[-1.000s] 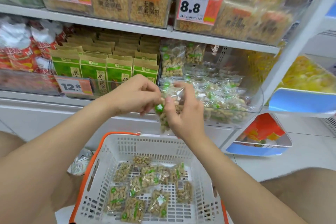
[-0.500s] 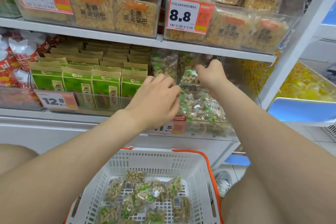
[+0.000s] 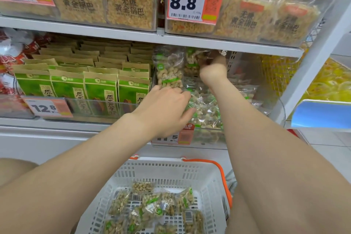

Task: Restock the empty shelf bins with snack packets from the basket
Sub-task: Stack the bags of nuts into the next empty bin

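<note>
Both hands rose from basket [image 3: 209, 173] into bin [image 3: 205, 139] — right hand [image 3: 213, 68] clutched packet [image 3: 191, 59] at back, left hand [image 3: 167, 104] lay on pile [image 3: 207, 112], grip unclear — another nearly shelved.

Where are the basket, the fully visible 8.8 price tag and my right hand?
basket [image 3: 161, 161]: head view, on the white back rim.
8.8 price tag [image 3: 183, 3]: head view, on the printed digits.
right hand [image 3: 213, 68]: head view, on the back of the hand.
</note>
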